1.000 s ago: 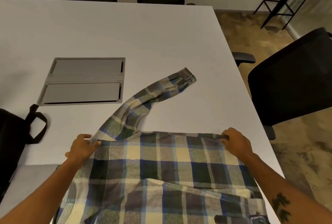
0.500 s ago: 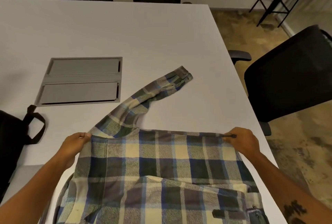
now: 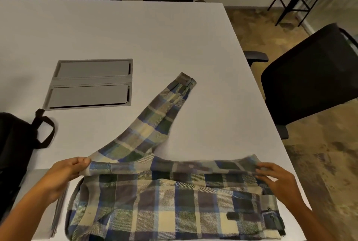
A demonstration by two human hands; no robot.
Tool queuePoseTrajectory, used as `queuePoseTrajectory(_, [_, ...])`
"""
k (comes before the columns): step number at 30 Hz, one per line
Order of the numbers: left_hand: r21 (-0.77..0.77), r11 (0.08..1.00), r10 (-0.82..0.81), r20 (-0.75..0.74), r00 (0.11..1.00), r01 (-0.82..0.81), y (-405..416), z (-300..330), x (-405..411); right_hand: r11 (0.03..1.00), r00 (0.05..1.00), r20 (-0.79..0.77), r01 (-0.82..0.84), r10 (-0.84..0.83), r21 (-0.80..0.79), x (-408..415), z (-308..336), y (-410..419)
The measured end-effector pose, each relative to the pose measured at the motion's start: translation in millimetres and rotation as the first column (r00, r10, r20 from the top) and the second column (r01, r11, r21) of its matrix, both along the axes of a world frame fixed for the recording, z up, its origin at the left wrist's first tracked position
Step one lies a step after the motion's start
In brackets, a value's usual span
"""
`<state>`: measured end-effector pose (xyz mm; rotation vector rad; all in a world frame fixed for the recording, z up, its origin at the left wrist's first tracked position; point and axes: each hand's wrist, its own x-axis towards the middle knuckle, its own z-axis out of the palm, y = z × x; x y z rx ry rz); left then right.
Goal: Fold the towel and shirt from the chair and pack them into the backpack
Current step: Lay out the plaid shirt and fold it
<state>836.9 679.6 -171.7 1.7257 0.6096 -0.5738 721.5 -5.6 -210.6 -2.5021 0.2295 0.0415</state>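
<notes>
**Squaring the fold before the sleeve comes in**

The shirt (image 3: 174,202) lies flat on the near part of the table (image 3: 135,33), with its far edge turned back toward the person in a narrow band. The left hand (image 3: 64,175) pinches the left end of that band between thumb and curled fingers. The right hand (image 3: 277,180) rests on the right end with fingers spread and nearly straight, pressing rather than gripping. One sleeve (image 3: 155,122) runs away across the table, its cuff well apart from the body of the shirt.

To do this step well, I would judge the band should be laid down even from end to end: the left end looks slightly lifted, so lower it while the right hand keeps the cloth pinned. Then smooth toward the middle (thick flannel tends to hold a bulge). The loose sleeve probably needs bringing across the body next, or the bundle will go in the bag untidily.

The backpack (image 3: 17,144) sits at the left edge, its handle loop on the table. A grey cloth, possibly the towel, shows under the shirt's left side.
</notes>
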Motion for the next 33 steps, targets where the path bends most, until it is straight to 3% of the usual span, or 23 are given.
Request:
queuePoseTrajectory(5, [-0.014, 0.993, -0.118, -0.007, 0.993, 0.118, 8.6, -0.9, -34.0, 0.998, 0.997, 0.018, -0.069, 0.069, -0.010, -37.9, -19.5, 6.6])
queuePoseTrajectory(14, [0.020, 0.976, -0.216, -0.075, 0.974, 0.218, 14.5, -1.5, -61.9, 0.997, 0.991, -0.130, -0.028, 0.038, 0.077, -67.5, -33.0, 14.0])
queuePoseTrajectory(19, [0.120, 0.957, -0.249, -0.120, 0.961, 0.263, 12.7, -14.1, -72.0, 0.978, 0.987, -0.103, -0.138, 0.123, -0.155, -72.3, -35.9, 15.6])
queuePoseTrajectory(24, [0.409, 0.855, -0.360, 0.025, 0.932, 0.319, 0.6, -22.0, -77.7, 0.928, 0.990, -0.116, -0.116, 0.079, -0.355, -64.2, -24.8, 24.7])
queuePoseTrajectory(28, [0.728, 0.656, -0.423, 0.139, 0.895, 0.197, -29.0, -19.7, -75.9, 0.952, 0.999, -0.037, -0.017, 0.005, -0.305, -32.2, -21.3, 42.9])
queuePoseTrajectory(30, [0.729, 0.663, -0.467, 0.223, 0.856, 0.172, -55.6, -13.4, -73.8, 0.977, 1.000, -0.007, 0.009, -0.011, -0.213, -2.6, -26.6, 64.0])
queuePoseTrajectory(33, [0.684, 0.699, -0.559, 0.341, 0.755, 0.208, -99.9, -14.9, -71.6, 0.995, 0.992, -0.089, 0.091, -0.088, 0.035, 57.1, -34.1, 110.8])
